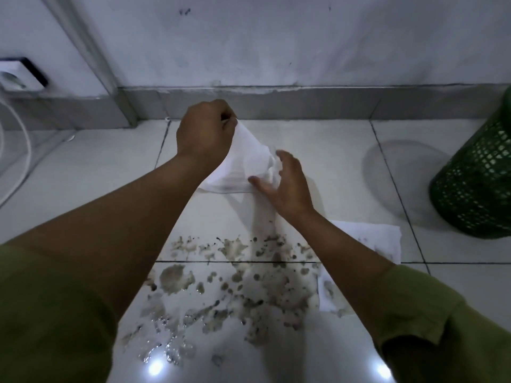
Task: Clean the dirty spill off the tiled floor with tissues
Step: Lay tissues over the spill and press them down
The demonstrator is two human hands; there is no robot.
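The dirty spill [235,288] lies nearest on the tiled floor [318,139], between the forearms, spreading left to right. A flat tissue [384,239] beside it is partly hidden under the right forearm. Beyond the spill, the left hand [204,131] pinches the top corner of a hanging tissue [246,164]. The right hand [287,183], fingers spread, seems only to touch its lower edge. Wiping means bringing it back toward the body.

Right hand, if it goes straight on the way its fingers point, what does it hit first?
The right hand would meet the white tissue first; its fingers touch it now. The left hand pinches that tissue's upper corner. Past it likely lies bare floor, then the baseboard, though depth is unclear.
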